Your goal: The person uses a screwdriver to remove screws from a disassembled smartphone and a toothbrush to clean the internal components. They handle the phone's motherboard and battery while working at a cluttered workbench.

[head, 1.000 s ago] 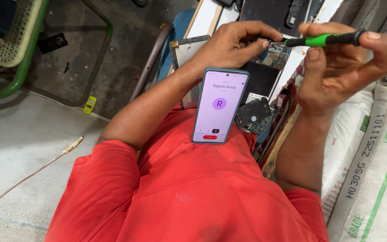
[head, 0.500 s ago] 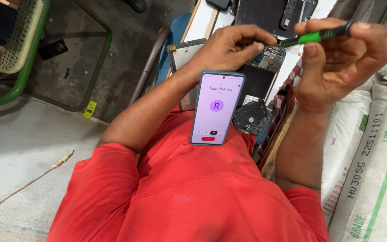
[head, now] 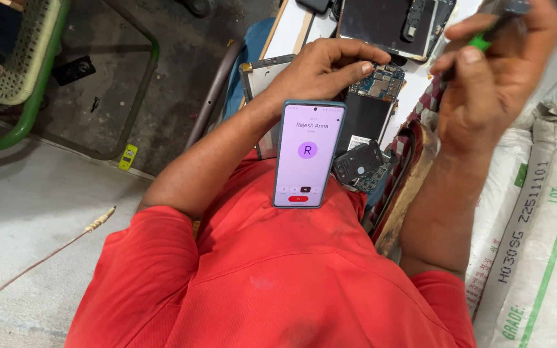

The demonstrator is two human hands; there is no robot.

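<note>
Opened phone (head: 372, 106): light, stiff, fragile board; hold by edges. Left hand (head: 320, 67) presses it; right hand (head: 494, 77) pinches screwdriver (head: 485, 38).

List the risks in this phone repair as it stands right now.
1. The lit phone leans loosely on the red shirt, held by nothing; a shift of the body might tip it off.
2. The left hand presses fingertips on the bare circuit board, so small parts may be smudged or knocked.
3. The right hand holds the green screwdriver raised over the open phones; a slip could scratch them.
</note>
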